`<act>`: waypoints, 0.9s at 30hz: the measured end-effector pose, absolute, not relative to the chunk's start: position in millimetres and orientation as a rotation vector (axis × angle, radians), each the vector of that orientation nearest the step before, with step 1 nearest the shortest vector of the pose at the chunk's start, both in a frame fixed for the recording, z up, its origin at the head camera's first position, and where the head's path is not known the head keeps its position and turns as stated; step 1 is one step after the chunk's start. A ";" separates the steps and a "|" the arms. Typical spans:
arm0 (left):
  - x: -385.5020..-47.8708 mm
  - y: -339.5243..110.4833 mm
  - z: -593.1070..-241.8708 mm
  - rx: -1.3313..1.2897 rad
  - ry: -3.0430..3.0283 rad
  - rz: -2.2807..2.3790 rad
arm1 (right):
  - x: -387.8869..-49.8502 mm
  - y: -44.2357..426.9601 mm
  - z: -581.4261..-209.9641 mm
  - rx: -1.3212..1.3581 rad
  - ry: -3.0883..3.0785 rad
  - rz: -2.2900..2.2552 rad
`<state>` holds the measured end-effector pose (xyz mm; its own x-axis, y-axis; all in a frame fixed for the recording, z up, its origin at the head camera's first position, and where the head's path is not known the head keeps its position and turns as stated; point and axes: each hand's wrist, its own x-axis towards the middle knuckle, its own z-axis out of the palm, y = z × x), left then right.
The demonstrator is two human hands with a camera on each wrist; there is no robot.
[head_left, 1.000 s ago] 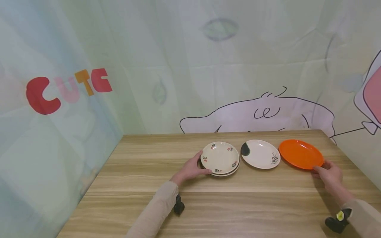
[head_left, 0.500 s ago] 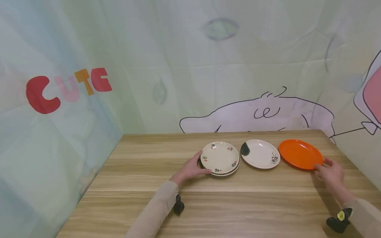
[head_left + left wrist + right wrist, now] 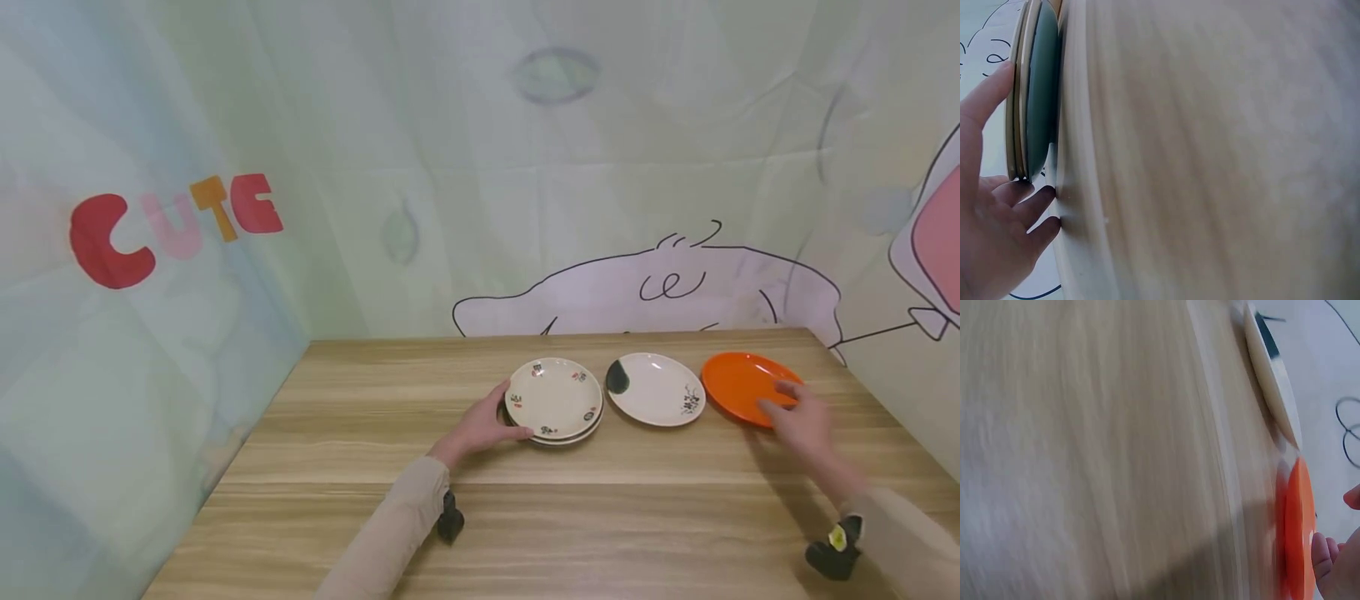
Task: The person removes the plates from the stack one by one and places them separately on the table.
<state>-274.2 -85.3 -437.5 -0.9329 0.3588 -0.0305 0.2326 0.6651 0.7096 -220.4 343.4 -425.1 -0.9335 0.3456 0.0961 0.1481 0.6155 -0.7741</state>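
In the head view, my left hand (image 3: 482, 425) grips the left side of a stack of round cream plates (image 3: 553, 398) with small printed motifs, thumb at the front rim. The left wrist view shows the stack edge-on, its lowest plate (image 3: 1042, 94) green underneath, between the thumb and fingers of my left hand (image 3: 991, 231). My right hand (image 3: 808, 429) is over the right part of the orange plate (image 3: 738, 387), fingers apart and holding nothing. In the right wrist view, the right hand (image 3: 1342, 565) is beside the orange plate (image 3: 1300, 537).
Between the stack and the orange plate lies a white plate (image 3: 656, 390) with a dark green patch and a floral print. The wooden table (image 3: 570, 525) meets a printed curtain (image 3: 420, 167) at its back edge.
My right hand has left the orange plate's right rim and moved leftward over that plate. The left hand and the plates have stayed in place.
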 end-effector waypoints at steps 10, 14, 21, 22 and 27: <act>-273.8 -85.1 -437.8 0.472 2.704 1.110 | -228.3 306.2 -426.8 -0.194 -2.615 1.234; -273.1 -85.0 -437.2 0.475 2.709 1.111 | -233.2 291.5 -426.3 -0.186 -2.612 1.245; -274.1 -85.2 -439.2 0.464 2.718 1.094 | -236.5 268.0 -422.5 -0.094 -2.643 1.321; -274.2 -85.3 -439.4 0.465 2.718 1.097 | -237.0 265.1 -422.1 -0.079 -2.653 1.332; -274.7 -85.3 -439.6 0.466 2.719 1.092 | -240.1 253.1 -422.4 -0.037 -2.681 1.392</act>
